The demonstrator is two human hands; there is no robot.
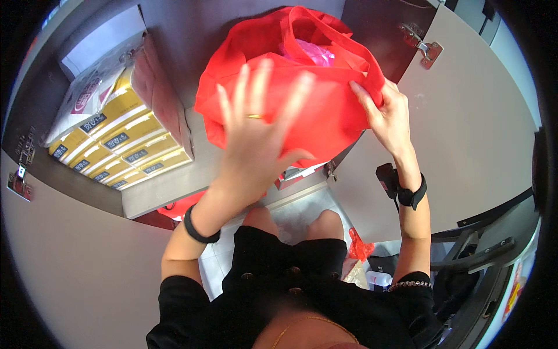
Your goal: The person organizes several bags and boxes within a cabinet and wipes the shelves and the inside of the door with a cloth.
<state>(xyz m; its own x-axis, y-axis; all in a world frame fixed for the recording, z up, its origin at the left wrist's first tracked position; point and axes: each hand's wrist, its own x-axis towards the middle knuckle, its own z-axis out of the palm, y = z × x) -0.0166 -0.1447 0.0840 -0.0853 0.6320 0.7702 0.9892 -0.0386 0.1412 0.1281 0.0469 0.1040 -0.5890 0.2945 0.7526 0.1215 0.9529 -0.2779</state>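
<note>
A red fabric tote bag (279,100) with loop handles stands in the cabinet before me, its mouth partly open on a pink plastic bag (311,51). My right hand (388,113) grips the tote's right side at the handle, thumb in front. Spread and blurred by motion, my left hand (261,131) is over the front of the tote, with a ring on one finger; whether it touches the fabric I cannot tell. Each wrist wears a black band.
Stacked yellow boxes (130,139) with a clear plastic-wrapped packet (89,96) on top fill the cabinet's left side. Open cabinet doors flank me, the right door (462,131) on metal hinges. Below the shelf lies another red item (185,205). A white bottle (378,278) is on the floor.
</note>
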